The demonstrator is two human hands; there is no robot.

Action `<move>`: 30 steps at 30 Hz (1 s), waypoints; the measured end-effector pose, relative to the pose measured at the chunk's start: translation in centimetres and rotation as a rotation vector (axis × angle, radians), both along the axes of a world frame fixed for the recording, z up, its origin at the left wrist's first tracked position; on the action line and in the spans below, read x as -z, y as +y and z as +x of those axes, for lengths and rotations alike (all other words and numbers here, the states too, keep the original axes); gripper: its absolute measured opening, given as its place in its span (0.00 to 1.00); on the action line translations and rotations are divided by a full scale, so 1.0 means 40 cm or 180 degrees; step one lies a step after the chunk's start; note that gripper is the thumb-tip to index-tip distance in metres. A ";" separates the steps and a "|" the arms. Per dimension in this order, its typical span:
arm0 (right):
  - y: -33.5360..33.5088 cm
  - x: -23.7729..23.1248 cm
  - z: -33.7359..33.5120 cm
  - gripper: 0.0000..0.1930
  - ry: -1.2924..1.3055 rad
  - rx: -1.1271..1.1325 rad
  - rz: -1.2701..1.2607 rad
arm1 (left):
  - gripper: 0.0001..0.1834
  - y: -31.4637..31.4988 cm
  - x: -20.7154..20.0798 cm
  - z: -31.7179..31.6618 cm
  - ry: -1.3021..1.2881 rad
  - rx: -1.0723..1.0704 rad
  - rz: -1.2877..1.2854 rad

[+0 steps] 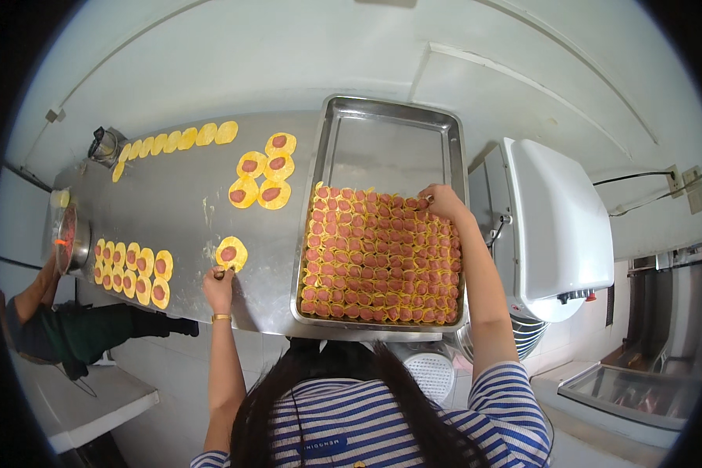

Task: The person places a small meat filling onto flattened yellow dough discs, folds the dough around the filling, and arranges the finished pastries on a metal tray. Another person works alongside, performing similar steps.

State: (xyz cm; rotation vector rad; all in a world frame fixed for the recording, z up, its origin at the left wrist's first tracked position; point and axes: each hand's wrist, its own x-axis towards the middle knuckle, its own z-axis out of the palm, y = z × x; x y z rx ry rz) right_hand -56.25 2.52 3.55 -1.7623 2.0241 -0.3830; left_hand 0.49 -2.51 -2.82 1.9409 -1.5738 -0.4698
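Near the worktop's (179, 226) front edge, a round yellow meat-topped wrapper (240, 251), likely soft, best rim-held, is being touched by the half-curled left hand (219, 285), grip unclear.

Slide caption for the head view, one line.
Left hand at a pink-topped yellow wrapper on a metal table; right hand by the far row of filled wrappers in a metal tray.

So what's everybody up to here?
A person's left hand is at the edge of a yellow wrapper topped with pink filling, on the metal table. Their right hand is at the far row of filled pieces in a metal tray. More topped wrappers lie nearby; another person is by a bowl, far left.
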 end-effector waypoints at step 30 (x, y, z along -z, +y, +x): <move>0.004 0.007 0.022 0.24 -0.0225 0.0644 0.0504 | 0.12 -0.012 0.007 -0.013 0.0036 -0.0288 -0.0060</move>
